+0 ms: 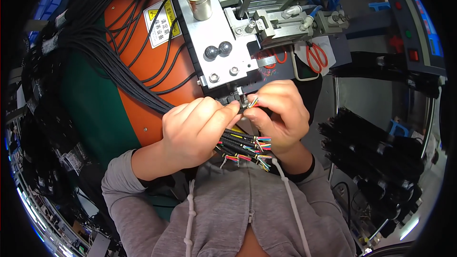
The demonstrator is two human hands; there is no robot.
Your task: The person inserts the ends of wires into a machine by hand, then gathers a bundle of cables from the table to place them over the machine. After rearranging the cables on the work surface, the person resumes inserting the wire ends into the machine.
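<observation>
In front of the metal machine head (pixel 209 62), my two hands meet at one black cable's end. My left hand (pixel 195 128) is closed, its thumb and forefinger pressed around the black cable. My right hand (pixel 283 116) pinches the coloured wires (pixel 253 103) that fan out of that cable's end; the fingertips hide part of them. Below the hands lies a bundle of black braided cables (pixel 238 139), with red, blue, yellow, green and white wires bare at the ends.
Long black cables (pixel 114 62) run across the orange and green surface (pixel 135 83) at left. Pneumatic clamps (pixel 271 28) with blue tubes stand behind the machine head. Red-handled scissors (pixel 316 58) lie to their right. More black cables (pixel 376 152) hang from a rack at right.
</observation>
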